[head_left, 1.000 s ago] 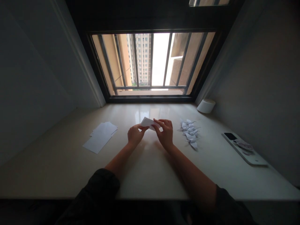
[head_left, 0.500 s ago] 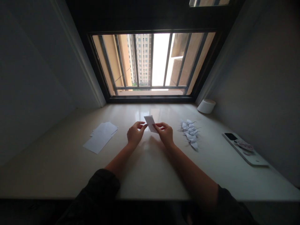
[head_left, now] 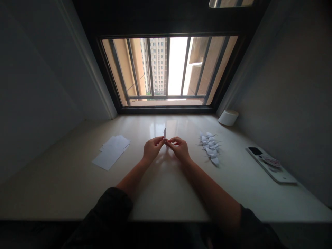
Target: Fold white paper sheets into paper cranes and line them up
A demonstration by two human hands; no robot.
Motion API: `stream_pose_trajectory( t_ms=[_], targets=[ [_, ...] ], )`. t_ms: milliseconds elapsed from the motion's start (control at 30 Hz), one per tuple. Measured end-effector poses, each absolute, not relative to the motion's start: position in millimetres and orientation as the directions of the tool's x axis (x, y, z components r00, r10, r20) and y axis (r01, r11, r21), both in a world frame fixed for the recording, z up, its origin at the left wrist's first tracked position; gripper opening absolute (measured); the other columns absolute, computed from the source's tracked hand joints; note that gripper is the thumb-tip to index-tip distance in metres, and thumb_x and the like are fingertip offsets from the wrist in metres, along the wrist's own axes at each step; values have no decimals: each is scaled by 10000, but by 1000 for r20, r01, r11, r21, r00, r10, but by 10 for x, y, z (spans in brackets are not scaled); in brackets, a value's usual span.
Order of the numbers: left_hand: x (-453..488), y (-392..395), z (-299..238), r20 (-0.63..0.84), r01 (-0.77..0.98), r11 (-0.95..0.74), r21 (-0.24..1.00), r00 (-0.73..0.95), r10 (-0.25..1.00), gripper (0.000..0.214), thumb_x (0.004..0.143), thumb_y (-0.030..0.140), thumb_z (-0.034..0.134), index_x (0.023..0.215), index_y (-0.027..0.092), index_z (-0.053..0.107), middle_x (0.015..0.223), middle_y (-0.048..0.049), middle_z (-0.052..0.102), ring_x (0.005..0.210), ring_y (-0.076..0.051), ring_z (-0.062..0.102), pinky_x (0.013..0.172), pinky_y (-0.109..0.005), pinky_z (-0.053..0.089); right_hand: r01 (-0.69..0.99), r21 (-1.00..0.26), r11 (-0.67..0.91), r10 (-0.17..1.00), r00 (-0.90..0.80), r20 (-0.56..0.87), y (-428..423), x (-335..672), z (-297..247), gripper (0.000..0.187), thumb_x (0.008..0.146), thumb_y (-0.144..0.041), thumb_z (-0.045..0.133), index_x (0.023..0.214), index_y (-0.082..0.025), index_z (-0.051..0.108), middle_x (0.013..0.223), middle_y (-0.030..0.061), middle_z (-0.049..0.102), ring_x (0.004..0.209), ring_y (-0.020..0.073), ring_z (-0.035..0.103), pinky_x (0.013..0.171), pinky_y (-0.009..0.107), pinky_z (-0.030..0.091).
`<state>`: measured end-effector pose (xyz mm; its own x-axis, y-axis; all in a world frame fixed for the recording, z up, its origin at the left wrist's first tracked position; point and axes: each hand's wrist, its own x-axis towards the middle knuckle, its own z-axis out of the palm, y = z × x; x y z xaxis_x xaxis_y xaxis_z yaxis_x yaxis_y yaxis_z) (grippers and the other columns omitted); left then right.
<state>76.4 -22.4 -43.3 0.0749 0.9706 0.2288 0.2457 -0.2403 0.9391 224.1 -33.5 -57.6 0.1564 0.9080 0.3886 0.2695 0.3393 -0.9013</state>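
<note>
Head view: your left hand (head_left: 150,150) and right hand (head_left: 181,150) meet over the middle of the bench (head_left: 166,204), with the fingers of both pinched on one small white paper piece (head_left: 165,132). It stands nearly upright and almost edge-on to the camera, part of it rising above your fingertips and a sliver showing below them. Whether its lower end touches the bench, you cannot tell from here.

As for how far along things are, the cluster of folded paper shapes (head_left: 211,149) to the right of your fingers looks like the finished share. They are bird-like, with thin points sticking out, and they lie close together, overlapping enough that an exact count is unsure. The piece between your fingers seems to be partway: it shows as a narrow form, with none of the spread points that the shapes beside it have. How many creases it carries is hidden by its angle and by your fingertips.

To the left of your fingers, well apart from them, lies a loose overlapping pile of paper sheets (head_left: 110,154). These look flat and unworked, so you can judge them as the share left to do; their number is unclear.

Farther right of your fingers, beyond the folded shapes, a phone (head_left: 271,166) lies on the bench, apart from the paper.
</note>
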Motion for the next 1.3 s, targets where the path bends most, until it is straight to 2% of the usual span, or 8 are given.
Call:
stream_pose_trajectory(
  t_ms=[167, 400, 733, 1000, 1133, 1300],
  targets=[
    [781, -216, -379, 105, 3, -107, 994, 146, 984, 411, 676, 432, 692, 964, 138, 689, 934, -103, 709, 897, -234, 645, 829, -352, 464, 189, -929, 319, 926, 148, 348, -300, 2257, -619, 302, 633, -508, 695, 668, -209, 676, 755, 32, 643, 717, 181, 593, 630, 299, 447],
    [766, -222, -319, 37, -28, -33, 999, 164, 986, 424, 646, 428, 716, 961, 146, 691, 921, -104, 710, 891, -235, 639, 823, -358, 447, 63, -964, 259, 956, 124, 265, -292, 2267, -610, 311, 570, -487, 742, 654, -194, 681, 782, 39, 644, 707, 176, 591, 591, 277, 446],
    [737, -220, -306, 66, 79, -87, 993, 236, 970, 432, 720, 496, 623, 954, 138, 684, 900, -94, 708, 864, -208, 638, 760, -305, 459, 26, -983, 181, 979, 90, 182, -326, 2249, -533, 369, 551, -488, 749, 763, -189, 704, 765, 61, 685, 705, 196, 608, 601, 291, 481],
    [756, -204, -363, 239, 131, -272, 953, 223, 945, 361, 779, 451, 566, 928, 145, 688, 895, -77, 706, 837, -199, 649, 785, -309, 487, -5, -980, 197, 978, 77, 196, -309, 2260, -544, 312, 612, -465, 725, 767, -194, 713, 771, 61, 701, 690, 195, 620, 615, 303, 485],
    [760, -254, -321, 253, 252, -290, 923, 171, 952, 306, 771, 410, 587, 951, 185, 690, 911, -59, 710, 852, -212, 655, 777, -314, 491, -68, -972, 226, 965, 154, 213, -292, 2258, -556, 317, 621, -468, 716, 768, -187, 711, 752, 58, 705, 682, 197, 631, 648, 321, 492],
    [703, -234, -312, 222, 434, -223, 873, 52, 974, 225, 753, 377, 595, 875, 226, 710, 821, -35, 721, 827, -230, 663, 722, -311, 490, -92, -970, 226, 939, 284, 192, -248, 2304, -565, 345, 604, -492, 707, 751, -179, 699, 726, 55, 697, 664, 191, 622, 631, 317, 488]
  ],
)
